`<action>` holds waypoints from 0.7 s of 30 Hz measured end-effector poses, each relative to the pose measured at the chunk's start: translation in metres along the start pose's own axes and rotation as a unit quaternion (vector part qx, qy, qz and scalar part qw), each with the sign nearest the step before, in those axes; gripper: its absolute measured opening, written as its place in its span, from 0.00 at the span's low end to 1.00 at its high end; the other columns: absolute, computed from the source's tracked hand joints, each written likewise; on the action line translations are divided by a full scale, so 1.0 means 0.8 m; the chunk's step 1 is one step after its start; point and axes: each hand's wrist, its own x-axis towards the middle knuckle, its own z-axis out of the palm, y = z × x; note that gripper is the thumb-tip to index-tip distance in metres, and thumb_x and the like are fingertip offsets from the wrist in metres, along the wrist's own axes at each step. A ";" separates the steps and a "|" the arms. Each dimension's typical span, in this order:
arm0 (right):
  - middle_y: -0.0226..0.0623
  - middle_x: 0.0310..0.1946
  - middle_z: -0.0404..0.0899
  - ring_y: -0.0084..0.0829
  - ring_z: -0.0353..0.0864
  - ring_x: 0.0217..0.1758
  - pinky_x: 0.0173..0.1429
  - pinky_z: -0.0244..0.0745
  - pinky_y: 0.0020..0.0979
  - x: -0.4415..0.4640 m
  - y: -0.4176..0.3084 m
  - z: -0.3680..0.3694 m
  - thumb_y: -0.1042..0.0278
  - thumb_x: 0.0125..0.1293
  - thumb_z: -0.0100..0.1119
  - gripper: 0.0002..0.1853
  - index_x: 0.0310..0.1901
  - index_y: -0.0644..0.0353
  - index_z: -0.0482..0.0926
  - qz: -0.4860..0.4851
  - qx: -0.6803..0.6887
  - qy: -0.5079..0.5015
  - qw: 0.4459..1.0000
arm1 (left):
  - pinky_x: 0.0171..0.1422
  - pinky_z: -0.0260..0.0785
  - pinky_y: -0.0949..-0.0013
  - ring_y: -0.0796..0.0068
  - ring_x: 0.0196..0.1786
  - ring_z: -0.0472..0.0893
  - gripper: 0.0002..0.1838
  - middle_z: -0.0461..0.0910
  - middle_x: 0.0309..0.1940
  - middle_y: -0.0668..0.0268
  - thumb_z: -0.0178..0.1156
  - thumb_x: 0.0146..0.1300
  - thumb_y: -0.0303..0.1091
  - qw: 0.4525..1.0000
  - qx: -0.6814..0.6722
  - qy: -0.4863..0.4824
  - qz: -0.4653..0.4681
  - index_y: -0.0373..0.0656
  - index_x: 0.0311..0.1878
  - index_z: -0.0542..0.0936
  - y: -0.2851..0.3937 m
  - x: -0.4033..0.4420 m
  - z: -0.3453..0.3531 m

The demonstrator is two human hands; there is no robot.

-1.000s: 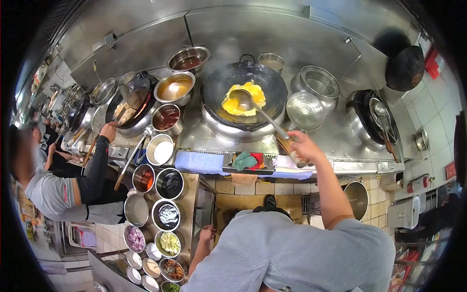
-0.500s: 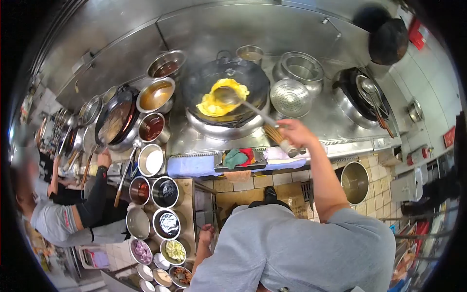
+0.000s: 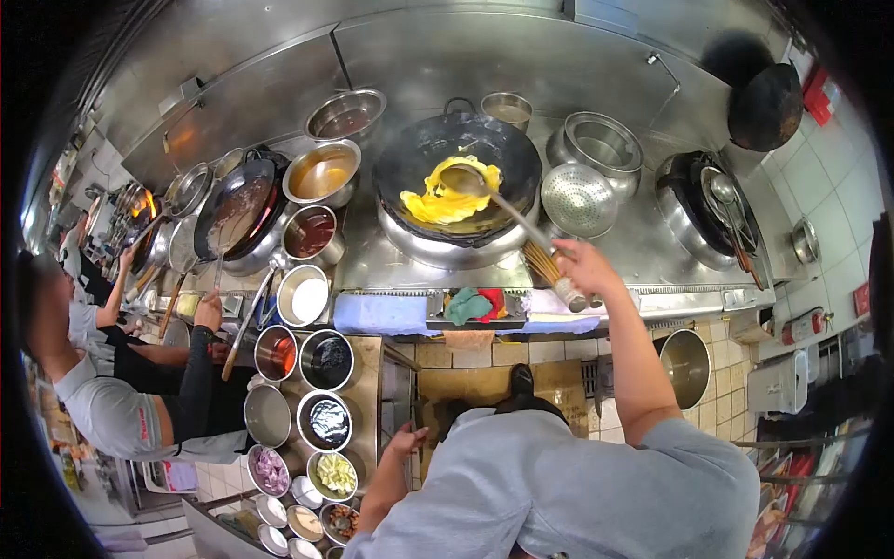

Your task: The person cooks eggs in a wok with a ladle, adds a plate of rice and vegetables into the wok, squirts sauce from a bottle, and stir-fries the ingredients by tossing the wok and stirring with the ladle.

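Note:
My right hand (image 3: 589, 270) is closed around the handle of a long metal ladle (image 3: 510, 211). The ladle's bowl rests on yellow egg (image 3: 438, 202) in a black wok (image 3: 396, 154). The egg is a soft, partly folded sheet with some liquid-looking parts. Just under my right hand, a bamboo wok brush (image 3: 543, 265) leans at the stove's front edge; whether the hand touches it is unclear. My left hand (image 3: 406, 441) hangs low beside the side counter, fingers loosely bent and apart, with nothing visible in it.
Left of the wok stand bowls of sauce (image 3: 321, 174) and several metal pots of seasonings (image 3: 304, 296). A perforated strainer (image 3: 578, 201) sits to the right. Folded cloths (image 3: 386, 314) line the front edge. At far left, a co-worker (image 3: 116, 410) works at another wok.
The view has shifted, so the stove appears farther right. With the ladle still in my right hand, the egg has changed shape and looks more bunched around the ladle's bowl.

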 end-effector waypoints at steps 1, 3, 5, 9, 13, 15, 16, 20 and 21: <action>0.48 0.39 0.85 0.47 0.85 0.38 0.41 0.80 0.45 0.008 0.001 -0.011 0.65 0.65 0.57 0.24 0.64 0.55 0.73 -0.118 -0.169 0.059 0.977 | 0.41 0.70 0.63 0.68 0.45 0.79 0.53 0.78 0.52 0.59 0.71 0.58 0.49 0.997 0.041 -0.045 0.051 0.49 0.78 0.47 0.027 -0.015 0.006; 0.54 0.46 0.82 0.54 0.80 0.51 0.57 0.74 0.47 0.024 -0.065 0.018 0.66 0.63 0.56 0.23 0.61 0.57 0.75 -0.005 -0.184 0.075 0.980 | 0.39 0.74 0.63 0.69 0.49 0.78 0.55 0.77 0.53 0.60 0.71 0.58 0.46 0.980 0.173 -0.052 0.079 0.49 0.79 0.44 0.092 -0.032 0.032; 0.55 0.45 0.82 0.55 0.81 0.49 0.54 0.75 0.48 0.060 -0.046 0.065 0.66 0.64 0.55 0.22 0.61 0.56 0.76 -0.022 -0.177 0.105 0.978 | 0.56 0.73 0.59 0.67 0.62 0.73 0.50 0.73 0.59 0.61 0.71 0.59 0.44 0.954 0.173 -0.046 0.240 0.49 0.77 0.49 0.097 0.076 0.046; 0.50 0.38 0.84 0.44 0.84 0.38 0.46 0.78 0.40 0.021 -0.049 0.088 0.64 0.67 0.54 0.23 0.64 0.55 0.73 0.047 -0.011 0.039 0.998 | 0.65 0.66 0.51 0.65 0.62 0.72 0.35 0.72 0.61 0.64 0.66 0.63 0.49 0.908 0.102 -0.012 0.407 0.51 0.70 0.65 0.166 0.242 0.072; 0.43 0.36 0.84 0.31 0.83 0.33 0.41 0.78 0.34 -0.049 -0.090 -0.014 0.68 0.67 0.53 0.24 0.65 0.54 0.73 0.174 -0.008 -0.057 0.983 | 0.53 0.70 0.48 0.67 0.54 0.74 0.30 0.73 0.59 0.64 0.61 0.66 0.55 0.984 -0.114 -0.035 0.133 0.52 0.67 0.70 0.258 0.105 0.106; 0.43 0.36 0.84 0.31 0.83 0.34 0.42 0.78 0.34 -0.036 -0.088 -0.051 0.68 0.67 0.53 0.24 0.66 0.52 0.73 0.127 -0.076 -0.046 0.988 | 0.46 0.72 0.55 0.67 0.49 0.76 0.32 0.78 0.49 0.61 0.58 0.66 0.60 0.979 0.071 -0.038 0.188 0.48 0.64 0.73 0.185 0.183 0.112; 0.42 0.36 0.85 0.31 0.84 0.34 0.43 0.78 0.34 -0.029 -0.087 -0.060 0.68 0.67 0.54 0.24 0.66 0.51 0.73 0.084 -0.134 -0.027 0.987 | 0.46 0.72 0.56 0.66 0.46 0.77 0.32 0.80 0.46 0.60 0.57 0.66 0.60 0.969 0.073 -0.049 0.230 0.46 0.63 0.74 0.147 0.187 0.114; 0.42 0.35 0.85 0.31 0.83 0.33 0.41 0.78 0.34 0.049 -0.030 0.051 0.67 0.67 0.55 0.24 0.66 0.50 0.72 -0.063 -0.244 0.113 0.961 | 0.65 0.67 0.60 0.62 0.62 0.77 0.29 0.78 0.59 0.53 0.54 0.69 0.54 0.932 0.314 -0.012 0.181 0.41 0.62 0.77 0.037 0.128 0.066; 0.41 0.35 0.84 0.30 0.82 0.30 0.37 0.78 0.34 0.052 -0.022 0.075 0.67 0.68 0.56 0.24 0.66 0.50 0.72 -0.079 -0.214 0.125 0.966 | 0.63 0.69 0.60 0.60 0.61 0.78 0.26 0.79 0.58 0.53 0.54 0.69 0.52 0.902 0.380 -0.014 0.206 0.41 0.58 0.79 0.008 0.141 0.045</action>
